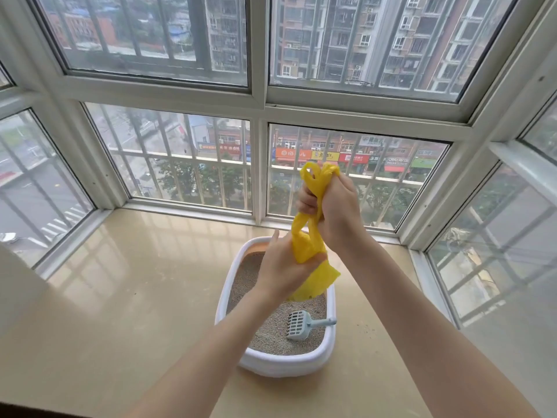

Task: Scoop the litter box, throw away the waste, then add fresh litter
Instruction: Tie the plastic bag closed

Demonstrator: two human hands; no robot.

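A white litter box (224, 300) filled with grey litter stands on the beige sill. Inside it, near the front right, a pale blue slotted scoop (300, 324) lies on the litter, its handle resting toward the right rim. Above the box I hold a yellow plastic bag (307, 241) stretched between both hands. My right hand (334, 206) grips the bag's handles high up, with yellow loops sticking out above the fist. Lower down, my left hand (281, 267) grips the bag's body, and the bag's bottom bulges out below it.
The beige marble sill (135, 282) spreads wide to the left and right of the box. Barred windows (187, 164) wall it in at the back and on both sides. A few litter grains lie on the sill right of the box.
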